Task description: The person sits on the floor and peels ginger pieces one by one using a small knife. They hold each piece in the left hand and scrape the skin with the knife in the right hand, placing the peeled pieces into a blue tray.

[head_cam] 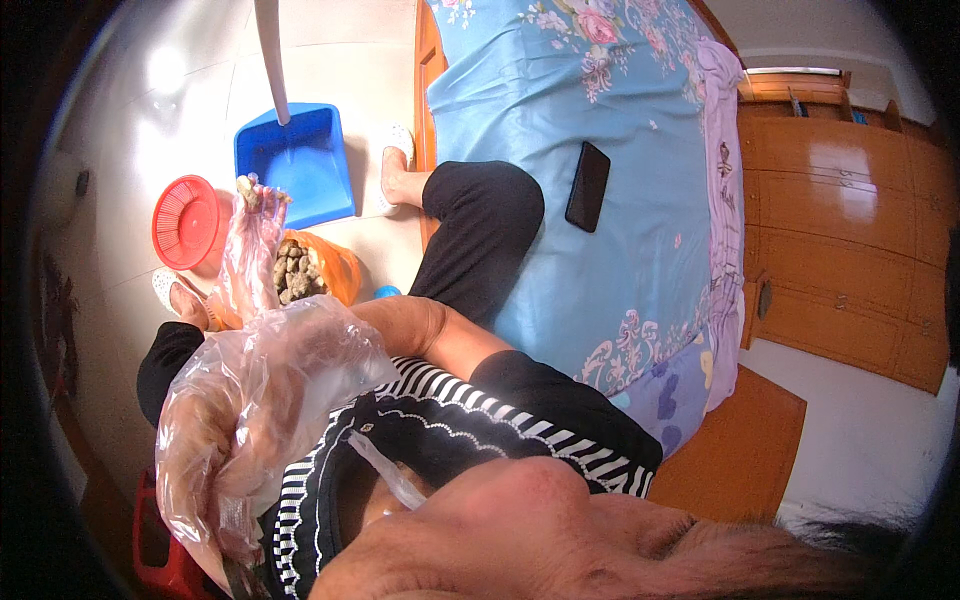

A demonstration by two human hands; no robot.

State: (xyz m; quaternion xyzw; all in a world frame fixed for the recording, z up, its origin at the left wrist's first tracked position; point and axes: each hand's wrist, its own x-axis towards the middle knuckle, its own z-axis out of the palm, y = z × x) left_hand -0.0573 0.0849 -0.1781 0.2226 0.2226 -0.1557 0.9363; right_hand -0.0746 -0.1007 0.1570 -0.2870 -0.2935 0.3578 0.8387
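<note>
My left hand (257, 214), inside a clear plastic covering that continues up the arm, holds a pale brown lumpy piece (247, 190) at its fingertips. Just below it, an orange plastic bag (341, 266) stands open on the floor, with several lumpy grey-brown pieces (296, 271) inside; their exact kind is unclear. My right forearm reaches across from the right and goes in behind loose clear plastic (330, 337); the right hand is hidden there. A red plastic basket (187, 223) lies left of the left hand, and a blue dustpan (296, 169) is just beyond it.
To the right is a bed with a blue floral sheet (637, 187), a black phone (588, 187) lying on it. The dustpan's pale handle (271, 60) rises towards the top. Wooden cabinets (840, 247) stand at the far right, and a red plastic stool (161, 547) is partly visible lower left.
</note>
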